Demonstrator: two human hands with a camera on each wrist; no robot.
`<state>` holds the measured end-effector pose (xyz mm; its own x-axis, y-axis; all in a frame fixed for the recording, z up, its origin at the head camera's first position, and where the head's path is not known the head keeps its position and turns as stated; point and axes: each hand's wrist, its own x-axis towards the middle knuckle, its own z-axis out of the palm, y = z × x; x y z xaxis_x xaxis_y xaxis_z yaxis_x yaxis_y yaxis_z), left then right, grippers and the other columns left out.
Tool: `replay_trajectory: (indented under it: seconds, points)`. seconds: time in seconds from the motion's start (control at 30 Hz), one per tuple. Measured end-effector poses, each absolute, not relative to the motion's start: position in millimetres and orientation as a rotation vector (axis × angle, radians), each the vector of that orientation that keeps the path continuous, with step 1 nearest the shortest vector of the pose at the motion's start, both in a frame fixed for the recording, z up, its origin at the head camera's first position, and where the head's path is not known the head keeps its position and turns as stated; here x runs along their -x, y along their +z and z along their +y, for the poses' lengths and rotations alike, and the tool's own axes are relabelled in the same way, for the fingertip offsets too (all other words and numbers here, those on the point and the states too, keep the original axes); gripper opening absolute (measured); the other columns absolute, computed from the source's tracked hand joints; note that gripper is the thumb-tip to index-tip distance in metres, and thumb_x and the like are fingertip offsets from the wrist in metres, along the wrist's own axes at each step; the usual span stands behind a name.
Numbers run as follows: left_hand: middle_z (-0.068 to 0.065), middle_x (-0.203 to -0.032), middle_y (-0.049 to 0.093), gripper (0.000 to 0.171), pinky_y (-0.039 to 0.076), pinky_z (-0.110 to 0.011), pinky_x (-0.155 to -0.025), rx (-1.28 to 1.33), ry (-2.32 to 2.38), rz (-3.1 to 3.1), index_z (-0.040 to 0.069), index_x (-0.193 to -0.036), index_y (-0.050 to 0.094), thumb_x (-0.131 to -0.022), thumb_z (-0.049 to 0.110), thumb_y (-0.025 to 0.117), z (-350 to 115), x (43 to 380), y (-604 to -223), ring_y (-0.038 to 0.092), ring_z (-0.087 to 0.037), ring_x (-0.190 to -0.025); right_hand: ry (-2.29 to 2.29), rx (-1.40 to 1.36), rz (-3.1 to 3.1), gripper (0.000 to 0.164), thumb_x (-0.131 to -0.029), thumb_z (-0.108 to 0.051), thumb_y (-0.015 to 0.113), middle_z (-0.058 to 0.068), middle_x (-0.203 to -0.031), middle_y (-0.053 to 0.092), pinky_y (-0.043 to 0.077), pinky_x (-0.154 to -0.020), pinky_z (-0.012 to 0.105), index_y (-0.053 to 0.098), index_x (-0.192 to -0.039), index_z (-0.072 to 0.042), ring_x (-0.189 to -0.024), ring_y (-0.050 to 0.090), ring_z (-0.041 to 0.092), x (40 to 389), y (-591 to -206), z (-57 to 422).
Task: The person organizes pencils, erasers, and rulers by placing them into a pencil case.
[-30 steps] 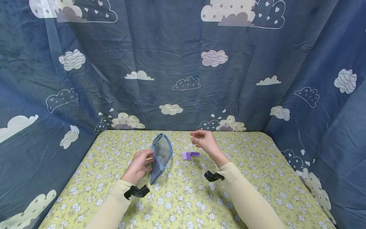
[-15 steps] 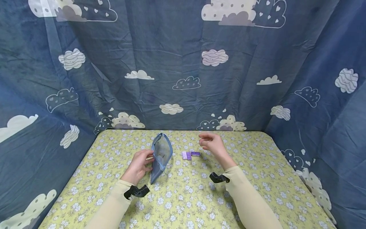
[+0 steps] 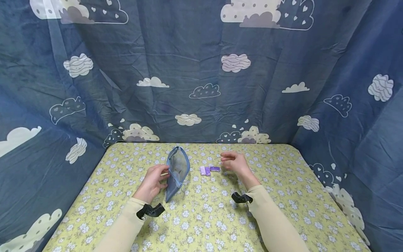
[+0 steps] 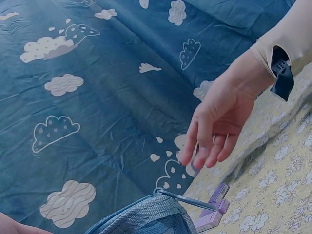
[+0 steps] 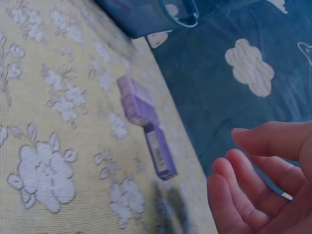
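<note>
My left hand grips the near-left side of a blue zip pouch, whose mouth gapes to the right with a mesh-like lining showing. Right of the pouch, three small purple blocks lie close together on the cloth: a pale lilac block, a mid-purple block and a dark purple block with a printed label. My right hand hovers just right of the dark block, fingers loosely bent, holding nothing. In the left wrist view, the pouch's zip pull sticks out in front of the blocks.
A yellow floral cloth covers the table. Dark blue curtains with cloud prints stand behind it and along both sides. Each wrist wears a black camera mount.
My right hand has moved right and then lowered toward the table, ending beside the dark purple block. The left hand, the pouch and the blocks have stayed in place.
</note>
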<state>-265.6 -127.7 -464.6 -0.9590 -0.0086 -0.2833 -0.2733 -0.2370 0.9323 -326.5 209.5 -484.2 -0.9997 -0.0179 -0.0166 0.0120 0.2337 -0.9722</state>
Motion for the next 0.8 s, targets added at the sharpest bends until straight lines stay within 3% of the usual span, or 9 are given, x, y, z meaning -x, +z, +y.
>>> replay_trajectory:
  seconds: [0.33, 0.8]
  points:
    - [-0.007, -0.095, 0.057, 0.008, 0.038, -0.056, -0.091, 0.354, 2.326, 1.814, 0.008, -0.092, 0.060, -0.097, 0.014, 0.060, -127.5, 265.2, -464.9, 0.053, -0.032, -0.103, -1.905, -0.013, 2.354, 0.047, -0.088, 0.002, 0.071, 0.024, -0.124, 0.064, 0.056, -0.083, 0.041, 0.061, -0.134, 0.001, -0.099, 0.069, 0.025, 332.6, -502.0, 209.9]
    - [-0.005, -0.093, 0.059, 0.007, 0.038, -0.056, -0.091, 0.368, 2.339, 1.810, 0.011, -0.090, 0.061, -0.096, 0.014, 0.061, -128.4, 265.7, -467.8, 0.055, -0.031, -0.102, -1.875, -0.010, 2.378, 0.044, -0.084, 0.006, 0.073, 0.024, -0.122, 0.066, 0.056, -0.079, 0.033, 0.064, -0.127, 0.005, -0.101, 0.067, 0.025, 331.9, -517.3, 209.3]
